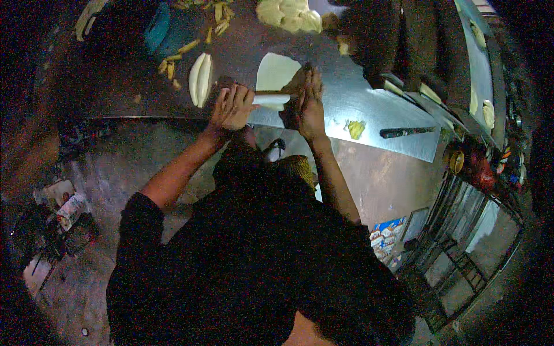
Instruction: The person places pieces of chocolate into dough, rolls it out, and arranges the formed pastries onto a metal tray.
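Note:
A flat pale sheet of dough lies on the metal table top, spreading away from me. Across its near part runs a straight white rod, apparently a rolling pin, with dough showing on both sides. My left hand curls its fingers over the rod's left end. At the other end, my right hand rests palm down, its fingers stretched forward beside the sheet. Left of my left hand lie two long pale dough rolls, side by side. A small yellow clump sits right of my right hand.
A dark-handled knife lies near the table's right edge. Several yellow sticks are scattered at the far left, near a teal object. A big dough mass sits at the back. Trays with dough pieces stand at right.

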A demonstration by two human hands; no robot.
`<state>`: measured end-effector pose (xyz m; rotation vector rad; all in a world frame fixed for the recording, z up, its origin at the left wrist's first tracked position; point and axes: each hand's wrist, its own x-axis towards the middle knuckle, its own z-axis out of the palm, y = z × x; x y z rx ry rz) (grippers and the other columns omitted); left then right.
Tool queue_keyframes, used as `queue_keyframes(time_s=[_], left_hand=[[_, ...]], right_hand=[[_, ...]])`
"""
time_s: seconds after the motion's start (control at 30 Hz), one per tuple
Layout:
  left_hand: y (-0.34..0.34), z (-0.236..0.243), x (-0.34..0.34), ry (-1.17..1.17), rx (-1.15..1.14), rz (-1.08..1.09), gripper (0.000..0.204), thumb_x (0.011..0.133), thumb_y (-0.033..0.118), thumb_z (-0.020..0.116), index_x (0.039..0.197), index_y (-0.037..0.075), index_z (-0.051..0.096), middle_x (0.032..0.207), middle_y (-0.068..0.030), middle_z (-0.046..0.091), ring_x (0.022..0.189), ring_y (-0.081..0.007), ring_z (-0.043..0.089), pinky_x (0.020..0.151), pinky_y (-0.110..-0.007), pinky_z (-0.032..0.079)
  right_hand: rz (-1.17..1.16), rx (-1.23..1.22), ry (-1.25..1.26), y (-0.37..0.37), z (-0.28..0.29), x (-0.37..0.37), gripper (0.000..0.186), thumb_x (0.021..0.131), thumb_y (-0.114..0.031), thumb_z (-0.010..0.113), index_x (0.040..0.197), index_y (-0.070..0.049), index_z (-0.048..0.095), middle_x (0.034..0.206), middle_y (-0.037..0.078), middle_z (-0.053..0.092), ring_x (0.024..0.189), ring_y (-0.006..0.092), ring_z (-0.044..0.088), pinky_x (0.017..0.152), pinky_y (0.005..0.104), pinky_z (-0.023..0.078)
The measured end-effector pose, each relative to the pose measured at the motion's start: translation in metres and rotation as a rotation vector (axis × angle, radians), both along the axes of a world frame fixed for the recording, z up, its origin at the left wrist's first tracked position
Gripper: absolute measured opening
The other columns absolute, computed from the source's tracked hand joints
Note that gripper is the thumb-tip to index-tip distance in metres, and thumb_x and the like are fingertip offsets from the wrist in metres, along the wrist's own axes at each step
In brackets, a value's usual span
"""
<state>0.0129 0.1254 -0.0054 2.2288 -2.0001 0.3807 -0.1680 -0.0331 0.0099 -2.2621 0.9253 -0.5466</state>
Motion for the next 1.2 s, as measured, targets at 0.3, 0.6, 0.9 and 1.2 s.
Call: queue_keyframes(time_s=[0.3, 0.6, 0.9, 1.2], left_hand=[[-0.128, -0.009, 0.027, 0.098, -0.273, -0.138, 0.047, 0.096, 0.034, 0.059, 0.121, -0.006, 0.056, 0.114, -0.0251, 0.061, 0.105, -0.0413, 0.059, 0.089, -0.054, 0.045], [-0.196, -0.022, 0.048, 0.375, -0.427, 0.05, 0.046, 0.092, 0.039, 0.062, 0.116, 0.001, 0.055, 0.114, -0.0204, 0.057, 0.103, -0.0403, 0.054, 0.082, -0.057, 0.04], [-0.138, -0.005, 0.031, 0.411, -0.568, -0.125, 0.027, 0.094, 0.034, 0.061, 0.1, 0.008, 0.057, 0.084, -0.0088, 0.058, 0.082, -0.0284, 0.057, 0.073, -0.046, 0.041], [-0.087, 0.052, -0.001, 0.546, -0.149, 0.308, 0.064, 0.095, 0.029, 0.054, 0.146, -0.006, 0.038, 0.154, -0.0226, 0.036, 0.14, -0.0378, 0.037, 0.112, -0.055, 0.029]], right_hand=[[-0.373, -0.22, 0.453, -0.035, 0.018, 0.015, 0.062, 0.105, -0.035, 0.028, 0.158, -0.004, 0.02, 0.164, 0.018, 0.017, 0.152, 0.0366, 0.016, 0.122, 0.0529, 0.007], [-0.508, -0.667, 0.681, -0.163, -0.134, -0.005, 0.05, 0.093, -0.046, 0.056, 0.129, -0.011, 0.059, 0.13, 0.018, 0.056, 0.125, 0.038, 0.052, 0.107, 0.07, 0.024], [-0.355, -0.335, 0.311, -0.112, -0.029, 0.009, 0.054, 0.102, -0.04, 0.039, 0.147, -0.01, 0.038, 0.145, 0.024, 0.041, 0.136, 0.0432, 0.036, 0.109, 0.0655, 0.024], [-0.428, -0.497, 0.468, -0.061, -0.017, 0.03, 0.066, 0.104, -0.04, 0.029, 0.16, -0.01, 0.014, 0.164, 0.022, 0.015, 0.153, 0.0403, 0.008, 0.114, 0.0682, -0.003]])
